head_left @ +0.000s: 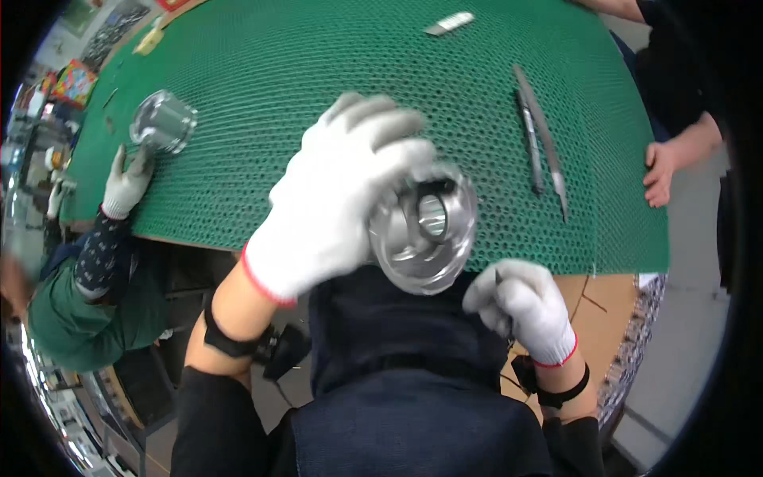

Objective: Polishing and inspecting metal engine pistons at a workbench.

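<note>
Holding clear container (413, 258): left fingers (404, 157).

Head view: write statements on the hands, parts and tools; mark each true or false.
1. The left hand holds a clear round part. True.
2. The right hand is bare. False: it is gloved.
3. A second clear part is on the green mat's left side. True.
4. The pen lies left of the held part. False: it lies right, beside a slim metal tool.
5. A co-worker's bare hand is at the mat's right edge. True.
</note>
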The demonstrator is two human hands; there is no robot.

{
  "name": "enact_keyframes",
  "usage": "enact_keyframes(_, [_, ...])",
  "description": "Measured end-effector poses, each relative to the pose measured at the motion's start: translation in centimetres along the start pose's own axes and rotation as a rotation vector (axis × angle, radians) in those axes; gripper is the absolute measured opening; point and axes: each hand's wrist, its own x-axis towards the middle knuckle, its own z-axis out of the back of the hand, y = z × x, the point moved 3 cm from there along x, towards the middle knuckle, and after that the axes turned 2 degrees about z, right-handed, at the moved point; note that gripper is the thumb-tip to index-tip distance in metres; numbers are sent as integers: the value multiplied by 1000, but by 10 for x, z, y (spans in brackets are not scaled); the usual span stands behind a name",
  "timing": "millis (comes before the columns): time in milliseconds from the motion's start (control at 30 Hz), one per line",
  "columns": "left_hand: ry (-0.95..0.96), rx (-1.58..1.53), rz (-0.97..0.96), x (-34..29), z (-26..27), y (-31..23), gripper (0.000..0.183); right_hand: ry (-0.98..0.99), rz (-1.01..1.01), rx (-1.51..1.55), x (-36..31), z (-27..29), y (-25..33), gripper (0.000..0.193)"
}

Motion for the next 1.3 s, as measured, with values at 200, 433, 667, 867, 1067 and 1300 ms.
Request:
enact_keyframes(200, [113,73,97,0,-10,-57,49,-44,284,-540,17,-5,11,25])
enact_keyframes(433, [222,92,189,17,-19,-53,41,-172,727,-770,20,5,13,14])
enact_keyframes(667, [553,213,221,54,-33,-31,29,-184,727,-965,21,8,19,17])
enact_keyframes(867, [843,234,295,87,-39,-23,38,-39,670,-1428,17,8,30,24])
enact_keyframes(1067, [787,174,289,78,-29,-10,43,257,480,-1557,27,-2,18,24])
enact_keyframes(1300, [17,-512,521,-28,-10,64,49,-291,714,-1190,62,19,46,35])
